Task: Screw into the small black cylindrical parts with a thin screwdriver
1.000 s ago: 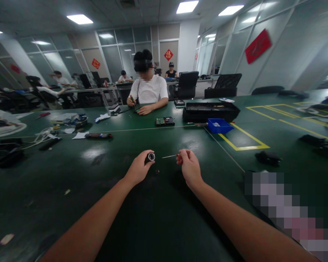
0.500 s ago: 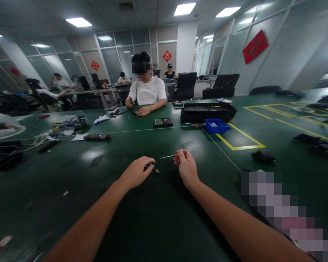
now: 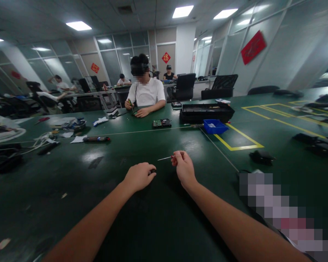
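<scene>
My right hand [image 3: 183,169] is closed round the red handle of a thin screwdriver [image 3: 165,158], whose metal shaft points left above the green table [image 3: 142,225]. Just left of it, my left hand [image 3: 139,177] rests low over the table with its fingers curled round a small dark part [image 3: 152,171]. Most of that part is hidden by the fingers. The screwdriver tip is a little above and right of the left fingertips, not touching them.
Ahead lie a green circuit board unit [image 3: 161,123], a long black case [image 3: 206,112] and a blue tray [image 3: 215,126]. A dark pen-like tool [image 3: 97,139] lies left. Across the table sits a person [image 3: 146,92] holding a tool.
My left hand has moved slightly down and closed round the small dark part that lay beside its fingers. My right hand still holds the screwdriver in nearly the same place.
</scene>
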`<state>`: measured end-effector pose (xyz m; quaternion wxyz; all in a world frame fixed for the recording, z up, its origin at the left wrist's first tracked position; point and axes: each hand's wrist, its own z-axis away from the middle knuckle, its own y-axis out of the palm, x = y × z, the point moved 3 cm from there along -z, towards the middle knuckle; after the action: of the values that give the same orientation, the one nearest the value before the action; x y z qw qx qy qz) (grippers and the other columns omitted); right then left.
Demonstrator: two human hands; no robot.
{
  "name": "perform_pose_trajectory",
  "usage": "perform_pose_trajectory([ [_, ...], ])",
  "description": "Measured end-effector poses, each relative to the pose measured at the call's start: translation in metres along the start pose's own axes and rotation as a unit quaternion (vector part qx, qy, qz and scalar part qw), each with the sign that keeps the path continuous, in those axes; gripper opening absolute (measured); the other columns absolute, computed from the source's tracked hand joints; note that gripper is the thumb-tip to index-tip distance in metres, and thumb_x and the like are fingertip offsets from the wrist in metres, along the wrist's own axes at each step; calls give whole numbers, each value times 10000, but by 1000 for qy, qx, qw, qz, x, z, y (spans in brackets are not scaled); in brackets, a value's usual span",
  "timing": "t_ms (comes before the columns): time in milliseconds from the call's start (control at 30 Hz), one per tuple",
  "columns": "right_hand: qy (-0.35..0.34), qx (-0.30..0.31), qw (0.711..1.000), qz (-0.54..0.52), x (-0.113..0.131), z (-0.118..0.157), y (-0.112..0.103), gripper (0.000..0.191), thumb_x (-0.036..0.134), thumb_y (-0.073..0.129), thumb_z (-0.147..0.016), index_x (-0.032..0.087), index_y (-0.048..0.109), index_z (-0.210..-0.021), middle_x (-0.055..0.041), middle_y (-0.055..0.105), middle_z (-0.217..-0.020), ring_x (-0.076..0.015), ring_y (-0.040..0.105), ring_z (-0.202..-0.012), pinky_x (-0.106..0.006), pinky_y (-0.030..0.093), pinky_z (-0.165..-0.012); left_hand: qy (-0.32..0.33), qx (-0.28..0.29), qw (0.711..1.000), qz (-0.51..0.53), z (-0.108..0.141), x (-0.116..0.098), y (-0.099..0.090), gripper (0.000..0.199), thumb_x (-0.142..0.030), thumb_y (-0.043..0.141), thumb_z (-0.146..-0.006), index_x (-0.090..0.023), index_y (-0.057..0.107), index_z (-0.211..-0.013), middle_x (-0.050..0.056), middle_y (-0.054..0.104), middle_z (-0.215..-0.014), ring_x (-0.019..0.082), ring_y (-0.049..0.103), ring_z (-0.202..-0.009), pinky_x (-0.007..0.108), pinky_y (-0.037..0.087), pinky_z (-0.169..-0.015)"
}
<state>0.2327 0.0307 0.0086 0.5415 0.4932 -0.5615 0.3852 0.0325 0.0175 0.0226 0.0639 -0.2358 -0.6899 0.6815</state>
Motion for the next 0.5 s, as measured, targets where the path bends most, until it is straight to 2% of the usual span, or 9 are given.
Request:
perform_pose_trajectory([
  [100,9,3,1000,2,3,2,-1,214,440,548,-932,243,617,-883,-37,647,-802,-195,603,-714,-333,498,-669,-32,-3,998,55,-2,7,-5,245,-401,564,-914,-310,771,-1009,51,741,-1013,282,678,-922,374,499,-751],
  [167,15,10,1000,4,4,2,-1,221,441,541,-938,244,628,-891,-39,651,-812,-198,608,-724,-335,503,-674,-54,-7,988,142,-2,15,-11,254,-428,577,-903,-275,773,-960,56,734,-951,245,669,-845,336,492,-713],
  [233,19,14,1000,2,2,2,-2,235,457,547,-935,245,639,-897,-39,658,-822,-200,611,-733,-337,504,-682,-100,-7,952,290,-1,27,-20,286,-450,600,-885,-222,749,-972,59,696,-875,185,620,-688,280,453,-598],
  [267,21,13,1000,-1,1,1,-2,242,466,554,-931,244,643,-895,-38,659,-820,-200,610,-732,-337,502,-683,-127,-11,913,386,0,35,-25,288,-440,612,-876,-203,726,-992,50,666,-843,155,577,-616,253,410,-533],
  [300,21,11,1000,-5,-1,0,-2,249,474,561,-927,242,646,-895,-36,660,-818,-198,609,-732,-335,499,-683,-153,-17,859,489,2,43,-29,275,-416,624,-868,-194,697,-1012,37,632,-822,131,534,-565,231,363,-485],
  [400,22,8,1000,-17,-8,-3,-3,273,500,587,-912,236,656,-909,-34,665,-815,-194,605,-731,-331,490,-682,-189,-58,649,735,14,71,-45,195,-298,650,-846,-187,615,-1001,11,552,-804,105,480,-539,201,326,-450],
  [433,21,8,1000,-20,-10,-4,-3,286,515,596,-904,236,660,-912,-33,667,-813,-193,603,-725,-331,486,-677,-192,-75,595,777,19,82,-50,167,-272,649,-849,-181,595,-979,8,537,-797,104,475,-544,201,342,-454],
  [467,20,9,1000,-22,-12,-5,-3,297,527,603,-898,238,665,-917,-33,669,-813,-193,603,-723,-331,483,-675,-196,-92,559,801,25,94,-54,140,-256,644,-860,-175,580,-955,7,526,-789,104,469,-545,203,355,-456],
  [500,19,11,999,-24,-14,-6,-3,305,536,607,-894,239,669,-918,-33,670,-812,-193,604,-721,-332,481,-673,-199,-112,540,810,32,105,-58,118,-246,636,-875,-169,565,-930,5,518,-778,103,460,-544,205,362,-457],
])
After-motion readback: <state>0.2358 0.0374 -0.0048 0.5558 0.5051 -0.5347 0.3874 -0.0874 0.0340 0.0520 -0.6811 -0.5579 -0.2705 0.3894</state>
